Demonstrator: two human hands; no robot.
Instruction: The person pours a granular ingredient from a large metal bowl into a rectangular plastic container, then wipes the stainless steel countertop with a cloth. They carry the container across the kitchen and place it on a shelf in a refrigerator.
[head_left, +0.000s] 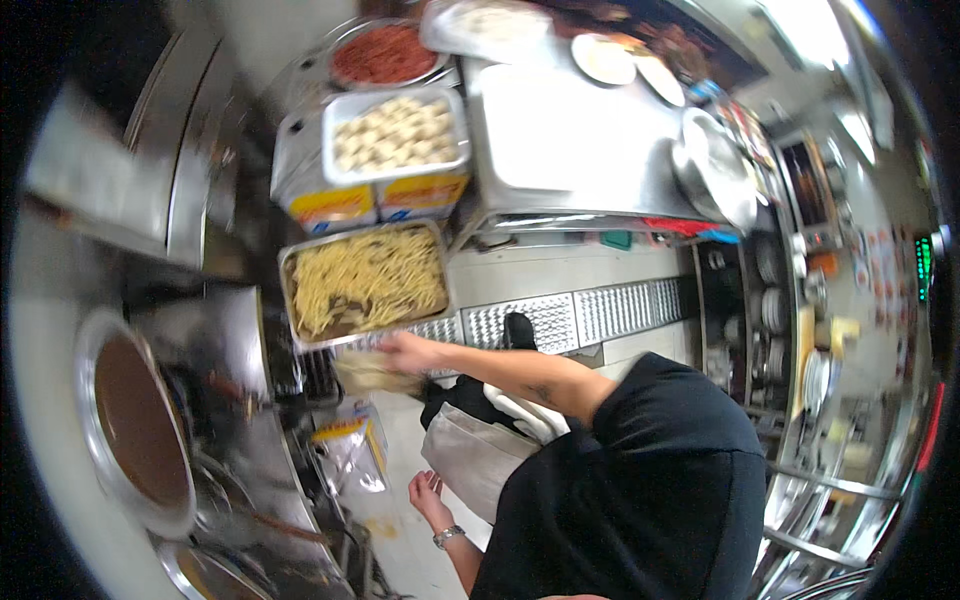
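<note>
My right hand (411, 352) grips a beige, blurred cloth (373, 373), just below the near edge of a metal tray (287, 281). Thin yellow strips (367, 274) that look like noodles fill the tray, with a dark bare patch near its lower side. Whether the cloth touches the tray is too blurred to tell. My left hand (426, 491), with a metal watch on the wrist, hangs lower down beside my light apron (472, 457). Its fingers are loosely bent and slightly apart, and nothing shows in them. Below the cloth stands a tin with a yellow band (349, 446).
Left is a steel stove counter (232, 330) with a large pot of brown liquid (139, 420). Beyond the tray, tins (330, 206) carry a white tub of pale balls (397, 135). A steel table (637, 165) holds a metal bowl (716, 165). A floor grate (555, 319) runs below.
</note>
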